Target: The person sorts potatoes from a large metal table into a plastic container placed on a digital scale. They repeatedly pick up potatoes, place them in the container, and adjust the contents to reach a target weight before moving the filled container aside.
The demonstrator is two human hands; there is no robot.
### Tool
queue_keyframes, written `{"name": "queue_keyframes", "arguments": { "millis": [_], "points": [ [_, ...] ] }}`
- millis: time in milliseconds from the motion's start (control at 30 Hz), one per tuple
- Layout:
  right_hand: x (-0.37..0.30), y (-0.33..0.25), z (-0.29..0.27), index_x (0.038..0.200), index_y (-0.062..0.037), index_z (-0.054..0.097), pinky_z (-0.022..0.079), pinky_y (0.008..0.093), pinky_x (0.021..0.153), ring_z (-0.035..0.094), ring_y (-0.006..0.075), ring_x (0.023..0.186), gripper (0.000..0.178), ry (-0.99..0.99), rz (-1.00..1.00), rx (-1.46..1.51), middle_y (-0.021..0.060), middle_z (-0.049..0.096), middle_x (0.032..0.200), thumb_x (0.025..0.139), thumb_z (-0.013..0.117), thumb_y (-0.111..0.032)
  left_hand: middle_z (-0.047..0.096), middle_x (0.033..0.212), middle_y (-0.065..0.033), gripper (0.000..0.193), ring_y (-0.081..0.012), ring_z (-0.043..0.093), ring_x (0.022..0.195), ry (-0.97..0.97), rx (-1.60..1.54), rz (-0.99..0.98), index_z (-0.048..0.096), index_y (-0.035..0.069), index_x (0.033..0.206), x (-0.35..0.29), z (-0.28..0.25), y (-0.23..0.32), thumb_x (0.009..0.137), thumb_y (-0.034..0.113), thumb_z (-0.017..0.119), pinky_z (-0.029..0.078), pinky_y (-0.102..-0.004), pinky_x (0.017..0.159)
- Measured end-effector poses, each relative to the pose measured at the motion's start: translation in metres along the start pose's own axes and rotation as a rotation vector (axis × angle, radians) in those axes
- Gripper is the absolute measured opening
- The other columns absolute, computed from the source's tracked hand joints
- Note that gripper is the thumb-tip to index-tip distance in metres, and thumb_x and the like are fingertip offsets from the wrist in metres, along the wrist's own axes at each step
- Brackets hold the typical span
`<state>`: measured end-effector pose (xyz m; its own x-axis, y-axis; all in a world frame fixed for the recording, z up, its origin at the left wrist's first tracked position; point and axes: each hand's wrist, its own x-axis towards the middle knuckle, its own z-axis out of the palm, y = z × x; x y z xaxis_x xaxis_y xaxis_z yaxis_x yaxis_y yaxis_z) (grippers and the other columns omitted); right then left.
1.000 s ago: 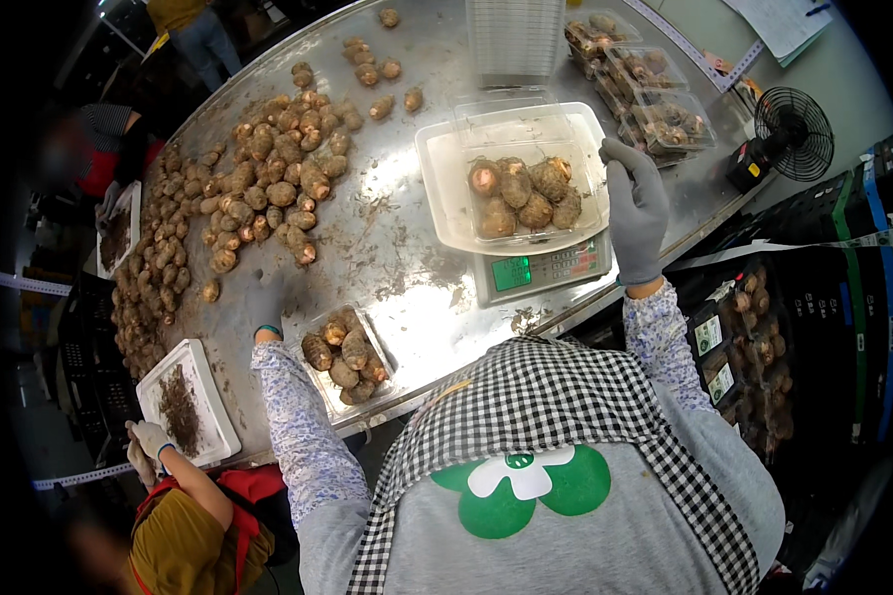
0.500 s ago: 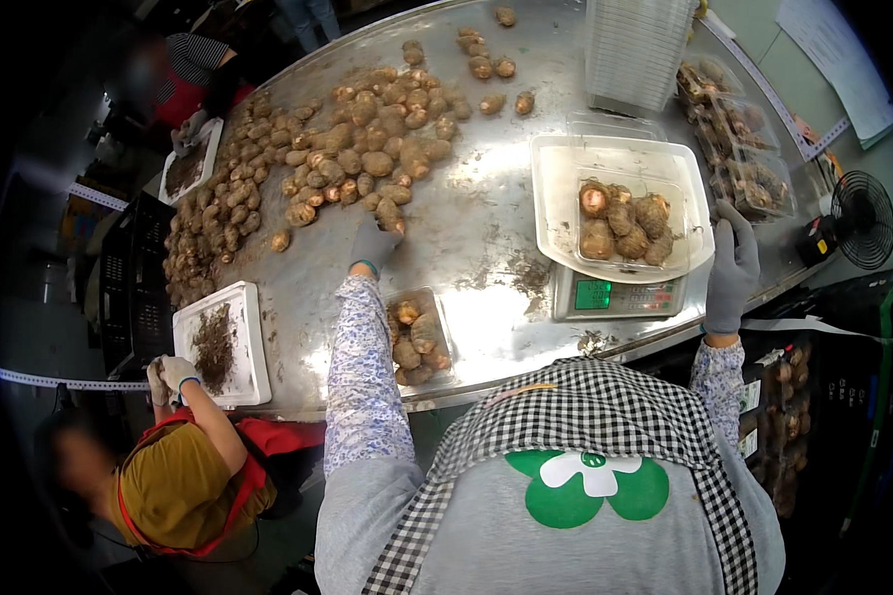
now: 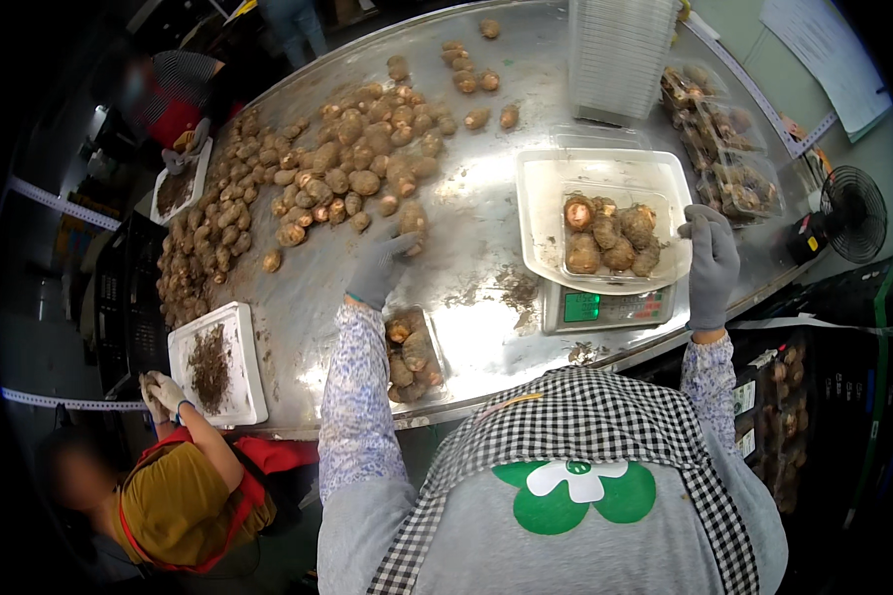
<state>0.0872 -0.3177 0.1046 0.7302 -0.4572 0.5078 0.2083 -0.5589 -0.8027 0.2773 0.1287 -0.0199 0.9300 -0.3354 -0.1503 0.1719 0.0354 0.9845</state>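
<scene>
My left hand (image 3: 377, 270), in a grey glove, is closed on a brown taro (image 3: 413, 222) just above the steel table, beside the heap. Below it, near the table edge, lies a clear box of taros (image 3: 413, 359). At the right, a digital scale (image 3: 613, 308) with a lit green display carries a white tray (image 3: 538, 213). In that tray sits a clear plastic box with several taros (image 3: 611, 234). My gloved right hand (image 3: 714, 260) is at the tray's right rim, fingers bent and pressed together; what they hold, if anything, is hidden.
A heap of loose taros (image 3: 352, 149) spreads over the left and far table. A tall stack of clear boxes (image 3: 620, 59), filled boxes (image 3: 734, 183) and a black fan (image 3: 853, 218) stand right. A co-worker's gloved hands (image 3: 164, 394) are beside a white soil tray (image 3: 251, 392); another person works far left.
My left hand has moved right and slightly nearer with the taro. The fingers of my right hand have bent in at the tray rim. The whole view has shifted slightly.
</scene>
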Motion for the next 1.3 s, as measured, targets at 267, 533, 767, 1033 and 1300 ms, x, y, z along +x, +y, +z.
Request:
{"name": "queue_keyframes", "arguments": {
  "millis": [267,533,767,1033,1300],
  "points": [
    [0.009,-0.006,-0.005,0.115,-0.0003,0.069,0.051,0.0322,0.091,0.064,0.0228,0.106,0.026,-0.178,0.054,-0.050,0.0139,0.069,0.111,0.091,0.069,-0.012,0.062,0.110,-0.0072,0.032,-0.0138,0.058,0.097,-0.219,-0.381,-0.141,0.062,-0.003,0.122,-0.038,0.115,0.067,0.104,0.022,0.054,0.050,-0.0291,0.088],
    [0.014,-0.033,0.028,0.142,-0.0116,0.054,0.045,0.0427,0.105,0.054,0.0362,0.125,0.071,-0.588,-0.255,-0.463,0.0185,0.056,0.137,0.079,0.078,-0.034,0.058,0.100,0.0009,0.046,-0.0091,0.051,0.087,-0.189,-0.113,-0.157,0.061,-0.002,0.131,-0.053,0.174,0.101,0.097,0.030,0.061,0.045,-0.0237,0.081],
    [0.018,-0.005,0.047,0.134,-0.0096,0.059,0.049,0.0383,0.098,0.059,0.0305,0.116,0.057,-0.613,-0.134,-0.507,0.0144,0.060,0.130,0.084,0.075,-0.034,0.066,0.119,-0.0133,0.060,-0.0204,0.063,0.104,-0.133,0.192,0.059,0.053,0.000,0.139,-0.053,0.216,0.110,0.091,0.033,0.068,0.051,-0.0333,0.089],
    [0.034,-0.004,0.008,0.133,0.0001,0.059,0.051,0.0283,0.088,0.063,0.0157,0.103,0.049,0.097,-0.008,0.038,0.0110,0.066,0.120,0.095,0.070,-0.030,0.061,0.116,-0.0201,0.053,-0.0390,0.058,0.110,-0.086,0.854,0.659,0.055,0.007,0.135,-0.028,0.297,0.110,0.084,0.019,0.067,0.048,-0.0474,0.097],
    [0.018,-0.016,-0.014,0.133,0.0025,0.058,0.052,0.0262,0.087,0.061,0.0128,0.101,0.048,0.106,0.146,0.197,0.0086,0.065,0.118,0.098,0.068,-0.028,0.060,0.128,-0.0169,0.041,-0.0336,0.056,0.121,0.056,0.785,0.610,0.061,0.003,0.128,-0.042,0.258,0.111,0.088,0.013,0.062,0.045,-0.0417,0.106]
  ]
}}
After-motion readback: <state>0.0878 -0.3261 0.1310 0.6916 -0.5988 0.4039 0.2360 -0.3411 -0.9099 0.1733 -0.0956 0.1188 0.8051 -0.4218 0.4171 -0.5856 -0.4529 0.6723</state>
